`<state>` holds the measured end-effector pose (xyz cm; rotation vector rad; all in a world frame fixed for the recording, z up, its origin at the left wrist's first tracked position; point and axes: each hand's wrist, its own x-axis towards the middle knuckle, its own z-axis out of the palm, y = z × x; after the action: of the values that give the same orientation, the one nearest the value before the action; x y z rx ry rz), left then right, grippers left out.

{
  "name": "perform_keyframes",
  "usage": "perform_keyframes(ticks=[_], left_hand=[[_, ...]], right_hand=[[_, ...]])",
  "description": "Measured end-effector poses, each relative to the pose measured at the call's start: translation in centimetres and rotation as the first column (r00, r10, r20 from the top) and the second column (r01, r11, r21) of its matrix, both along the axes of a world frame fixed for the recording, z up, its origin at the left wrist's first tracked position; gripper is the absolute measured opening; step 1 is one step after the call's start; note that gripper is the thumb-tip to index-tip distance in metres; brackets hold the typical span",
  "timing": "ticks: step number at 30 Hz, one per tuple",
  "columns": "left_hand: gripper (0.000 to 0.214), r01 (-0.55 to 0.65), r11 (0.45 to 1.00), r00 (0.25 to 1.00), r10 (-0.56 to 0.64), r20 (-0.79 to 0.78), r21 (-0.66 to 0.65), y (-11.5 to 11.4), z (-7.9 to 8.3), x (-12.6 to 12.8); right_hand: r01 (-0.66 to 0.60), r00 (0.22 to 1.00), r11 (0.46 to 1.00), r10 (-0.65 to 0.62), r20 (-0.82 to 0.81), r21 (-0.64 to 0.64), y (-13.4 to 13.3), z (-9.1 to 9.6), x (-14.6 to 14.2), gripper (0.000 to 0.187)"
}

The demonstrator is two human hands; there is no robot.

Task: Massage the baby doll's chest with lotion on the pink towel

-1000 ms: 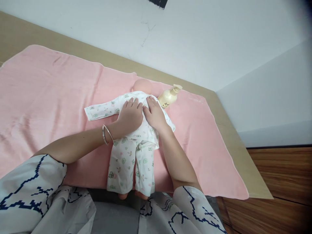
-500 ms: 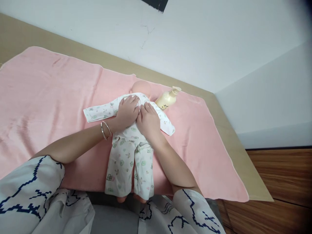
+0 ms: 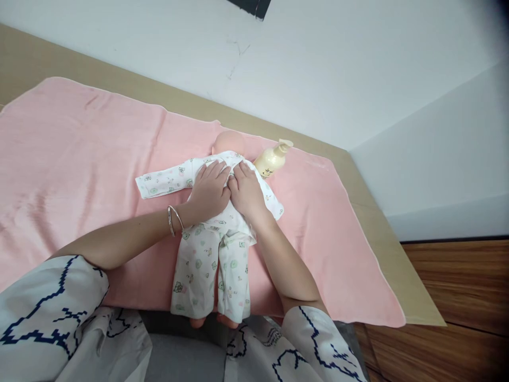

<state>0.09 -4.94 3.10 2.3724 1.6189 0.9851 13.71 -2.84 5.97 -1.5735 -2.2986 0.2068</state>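
A baby doll (image 3: pixel 229 143) lies lengthwise before me, its bare head at the far end and its feet by my lap. It wears a white printed top (image 3: pixel 165 180) and matching trousers (image 3: pixel 198 270). My left hand (image 3: pixel 210 187) rests flat on the left half of the doll's upper body, fingers extended. Beside it my right hand (image 3: pixel 247 191) lies on the right half, its fingers also stretched out. The hands nearly meet at the thumbs, and both touch the top. No face of the doll shows; part of its torso is hidden under my hands.
A cream pump bottle (image 3: pixel 272 159) stands just right of the doll's head. Under everything lies a pink blanket (image 3: pixel 99 138) on a wooden table (image 3: pixel 377 233). A white wall (image 3: pixel 302 69) rises behind the table. Brown wood panels (image 3: pixel 457 286) are at the lower right.
Both hands have shifted slightly on the top, the left one a little toward me. Cloth at the top's lower right hem now sticks out more. The doll's position is nearly unchanged.
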Motion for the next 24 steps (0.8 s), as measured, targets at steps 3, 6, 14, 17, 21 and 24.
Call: perform_keyframes(ticks=[3, 6, 14, 17, 21, 24], left_hand=[[0.053, -0.008, 0.998, 1.0, 0.009, 0.009, -0.058, 1.2, -0.4, -0.5], [0.05, -0.042, 0.999, 0.999, 0.043, 0.014, -0.032, 2.6, -0.7, -1.0], [0.04, -0.025, 0.997, 0.996, 0.031, -0.089, 0.072, 1.5, 0.2, -0.7], [0.04, -0.002, 0.996, 0.994, 0.011, -0.111, 0.085, 0.6, 0.5, -0.3], [0.042, -0.038, 0.998, 0.997, 0.041, -0.067, 0.043, 1.8, 0.4, -0.9], [0.042, -0.093, 0.994, 0.995, 0.091, -0.031, -0.059, 3.9, 0.1, -2.1]], right_hand=[[0.062, 0.997, 0.997, -0.06, 0.044, -0.043, -1.4, 0.8, -0.7, 0.054], [0.036, 0.996, 0.999, -0.034, 0.086, -0.019, -2.4, 1.2, -1.1, 0.054], [-0.005, 0.998, 0.998, 0.002, -0.059, -0.063, 1.2, -0.2, 0.9, 0.053], [-0.047, 0.993, 0.998, 0.042, -0.112, -0.048, 2.4, -0.8, 1.7, 0.052], [-0.015, 0.997, 1.0, 0.013, -0.076, -0.024, 1.2, -0.4, 1.0, 0.053], [-0.009, 1.0, 1.0, 0.009, 0.007, -0.019, -0.9, 0.5, -0.4, 0.054]])
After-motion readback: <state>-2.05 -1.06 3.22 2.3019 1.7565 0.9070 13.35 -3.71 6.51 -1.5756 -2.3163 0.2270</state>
